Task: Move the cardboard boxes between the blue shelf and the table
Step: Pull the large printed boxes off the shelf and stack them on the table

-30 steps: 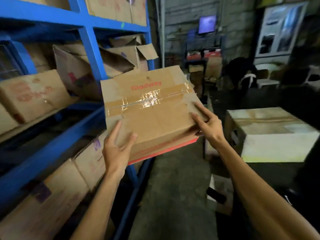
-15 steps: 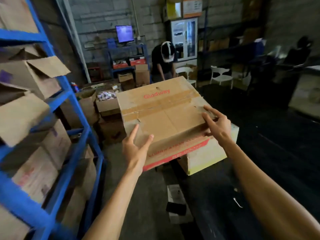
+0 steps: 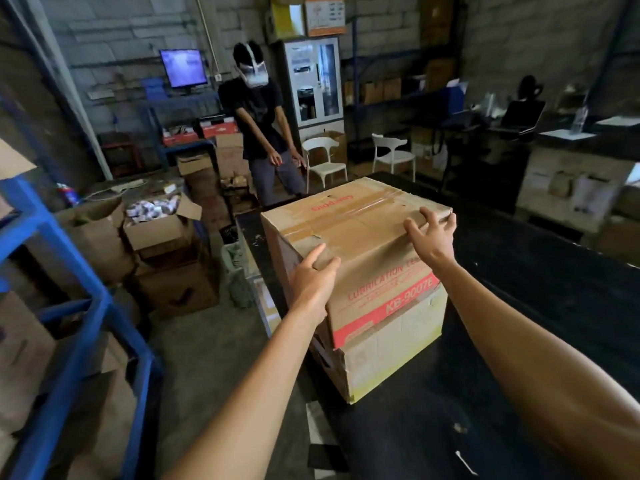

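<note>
A taped brown cardboard box [image 3: 363,233] with a red band and red print sits on top of a paler cardboard box [image 3: 391,355] at the near left corner of the black table [image 3: 526,278]. My left hand [image 3: 313,273] grips its near left top corner, thumb on the top face. At the top right edge my right hand [image 3: 431,235] holds the box, fingers curled over the far side. The blue shelf [image 3: 72,265], with more cardboard boxes [image 3: 20,344] on it, stands at the left.
A person [image 3: 259,133] in dark clothes stands beyond the table's far left corner. Open and stacked boxes [image 3: 162,230] crowd the floor between shelf and table. Two white chairs [image 3: 325,157] stand further back. A narrow strip of concrete floor [image 3: 201,358] runs between shelf and table.
I have turned from the blue shelf to the table, carrying the box. It now rests on the paler box on the table, and both hands have shifted up to its top edges.
</note>
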